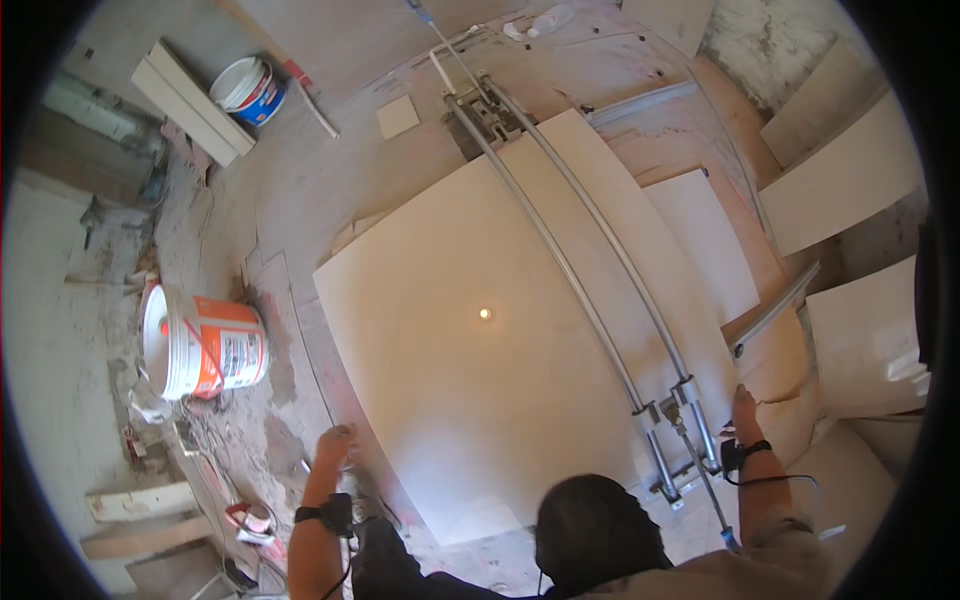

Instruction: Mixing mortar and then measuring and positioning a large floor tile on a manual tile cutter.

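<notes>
A large cream tile (pixel 430 330) lies flat in front of me, under the two long metal rails of a manual tile cutter (pixel 560 245). The cutter's sliding carriage (pixel 680 395) is at the near end of the rails, its handle slanting down toward me. My left hand (pixel 338 445) hovers just off the tile's left edge, fingers loosely bent and apart, with nothing visible in it. Beside the carriage, at the tile's right edge, is my right hand (pixel 743 412); its fingers are too small and partly hidden to tell whether they grip the edge.
An orange and white bucket (pixel 230 345) lies to the left, and a blue and white bucket (pixel 255 92) stands farther back beside long tile strips (pixel 195 105). Cut tile pieces (pixel 850 180) lean at the right. A metal bar (pixel 775 310) and cables (pixel 215 455) are also around.
</notes>
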`<state>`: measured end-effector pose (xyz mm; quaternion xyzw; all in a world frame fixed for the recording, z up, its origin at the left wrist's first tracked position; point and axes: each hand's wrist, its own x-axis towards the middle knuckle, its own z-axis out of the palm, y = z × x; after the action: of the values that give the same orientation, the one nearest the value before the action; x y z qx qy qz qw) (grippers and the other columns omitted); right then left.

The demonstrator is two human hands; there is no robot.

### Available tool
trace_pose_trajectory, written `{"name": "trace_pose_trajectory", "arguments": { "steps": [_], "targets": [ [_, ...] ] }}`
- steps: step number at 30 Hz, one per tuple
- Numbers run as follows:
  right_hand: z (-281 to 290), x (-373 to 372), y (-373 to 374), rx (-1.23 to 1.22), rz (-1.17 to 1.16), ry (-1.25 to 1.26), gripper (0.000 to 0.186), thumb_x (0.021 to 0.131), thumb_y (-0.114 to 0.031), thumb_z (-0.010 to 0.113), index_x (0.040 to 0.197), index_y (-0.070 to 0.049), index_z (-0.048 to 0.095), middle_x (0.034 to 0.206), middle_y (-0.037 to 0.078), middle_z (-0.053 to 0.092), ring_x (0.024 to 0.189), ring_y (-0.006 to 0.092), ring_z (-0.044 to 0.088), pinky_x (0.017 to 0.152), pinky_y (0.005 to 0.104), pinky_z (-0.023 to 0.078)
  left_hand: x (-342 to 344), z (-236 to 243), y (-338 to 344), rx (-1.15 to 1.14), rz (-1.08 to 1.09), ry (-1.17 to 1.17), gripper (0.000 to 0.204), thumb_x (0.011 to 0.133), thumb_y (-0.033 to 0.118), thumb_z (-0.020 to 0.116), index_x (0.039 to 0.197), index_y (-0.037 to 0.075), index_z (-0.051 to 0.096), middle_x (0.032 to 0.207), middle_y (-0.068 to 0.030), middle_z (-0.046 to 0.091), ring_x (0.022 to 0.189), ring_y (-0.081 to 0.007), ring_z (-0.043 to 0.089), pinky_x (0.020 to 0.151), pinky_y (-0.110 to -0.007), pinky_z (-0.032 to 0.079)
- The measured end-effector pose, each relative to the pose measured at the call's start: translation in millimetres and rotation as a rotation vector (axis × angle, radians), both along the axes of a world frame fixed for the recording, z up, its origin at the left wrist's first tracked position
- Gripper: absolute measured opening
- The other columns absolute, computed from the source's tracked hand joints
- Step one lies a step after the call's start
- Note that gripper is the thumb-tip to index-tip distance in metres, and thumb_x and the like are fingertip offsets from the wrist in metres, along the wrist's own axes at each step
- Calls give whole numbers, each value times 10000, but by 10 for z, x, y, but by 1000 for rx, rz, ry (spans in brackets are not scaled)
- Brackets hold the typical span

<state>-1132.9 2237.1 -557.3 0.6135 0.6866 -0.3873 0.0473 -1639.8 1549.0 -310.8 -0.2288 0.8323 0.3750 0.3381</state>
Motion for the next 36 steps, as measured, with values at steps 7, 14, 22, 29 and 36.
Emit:
{"name": "trace_pose_trajectory", "arguments": {
  "steps": [7,14,22,29,36],
  "targets": [
    [341,-221,-87,440,567,-199,298,951,-206,317,915,-8,537,829,269,611,802,432,599,706,515,481,722,492,-664,-112,110,-73,337,870,374,595,1082,115,557,917,-34,612,804,-169,602,669,-379,465],
    [499,-51,77,256,382,-245,395,940,-338,339,1048,3,507,901,233,589,699,403,607,602,502,513,1288,-1124,-868,-11,49,-337,474,853,396,609,1220,122,490,1077,-25,542,957,-212,534,768,-411,438],
    [468,7,213,175,546,-119,528,897,-445,447,1207,-20,477,920,153,549,813,342,604,546,492,511,1653,-536,-926,198,-29,-391,549,851,305,649,1296,47,457,1209,-88,541,1102,-242,524,858,-426,434],
    [1768,-110,-64,-2,512,-127,493,795,-407,615,1145,-78,504,958,116,561,832,299,587,706,443,515,2507,-933,-2326,45,207,284,268,866,180,584,1089,33,608,882,-93,663,765,-163,630,633,-274,487],
    [3599,24,-1543,-164,77,-240,484,799,-426,613,1123,-81,511,967,117,562,803,288,592,699,436,518,3574,-1313,-2729,-633,122,244,378,762,302,667,1019,25,644,1034,-218,641,968,-366,614,838,-441,476]
  ]
}}
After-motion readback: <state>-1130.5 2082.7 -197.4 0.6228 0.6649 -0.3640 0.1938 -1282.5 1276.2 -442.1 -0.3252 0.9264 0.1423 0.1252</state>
